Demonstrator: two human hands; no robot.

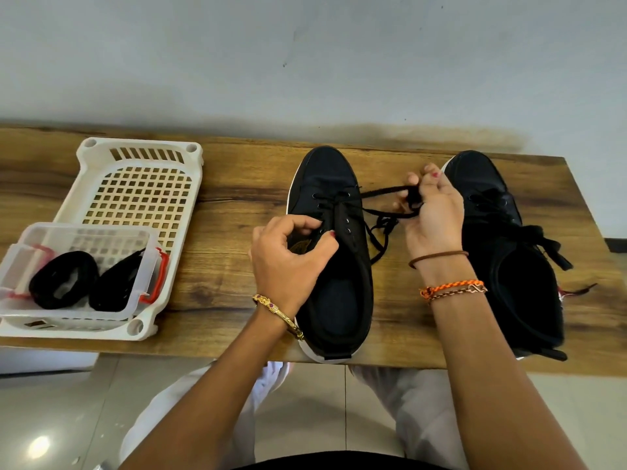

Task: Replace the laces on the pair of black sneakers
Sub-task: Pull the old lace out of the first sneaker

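Note:
Two black sneakers stand side by side on the wooden table, toes pointing away from me. My left hand (pixel 291 256) grips the left edge of the tongue area of the left sneaker (pixel 334 266), fingers curled on it. My right hand (pixel 432 212) is raised between the shoes and pinches a bunched black lace (pixel 380 212) that runs from the left sneaker's upper eyelets. The lace is threaded only through the front eyelets. The right sneaker (pixel 509 259) keeps its lace, tied in a loose bow at its right side.
At the table's left a white perforated basket (pixel 142 184) holds a clear plastic box (pixel 78 266) with red clips, containing two coiled black laces (pixel 64 279). The table's front edge (pixel 203 351) runs just before my knees. A grey wall stands behind.

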